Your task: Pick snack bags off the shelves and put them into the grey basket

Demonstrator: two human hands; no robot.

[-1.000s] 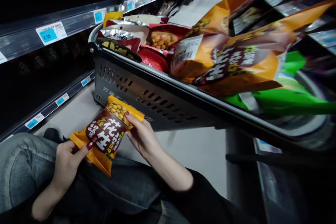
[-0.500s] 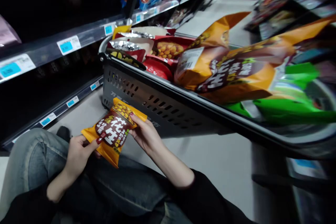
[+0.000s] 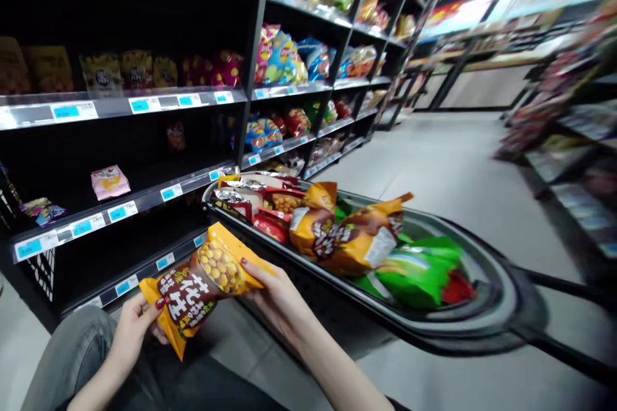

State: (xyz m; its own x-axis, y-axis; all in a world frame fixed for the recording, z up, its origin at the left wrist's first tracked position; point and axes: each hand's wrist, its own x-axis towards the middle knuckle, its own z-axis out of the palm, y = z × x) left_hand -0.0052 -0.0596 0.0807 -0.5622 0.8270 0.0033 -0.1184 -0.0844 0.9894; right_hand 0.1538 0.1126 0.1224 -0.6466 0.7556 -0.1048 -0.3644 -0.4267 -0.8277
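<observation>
Head view: an orange snack bag [image 3: 205, 279] is held above the person's legs [image 3: 72, 356], near the side of a loaded basket [image 3: 506, 324]. Gripping opposite ends probably keeps the soft bag outstretched, its printed front facing the wearer. The left hand [image 3: 137, 324] has its grip closed on the lower end, thumb on top; the right hand [image 3: 279, 302] pinches the upper end likewise, its forearm slanting up from below right

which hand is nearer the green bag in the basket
Right. The right hand lies left of the green bag, outside the basket; the left hand is farther left, also outside.
</observation>
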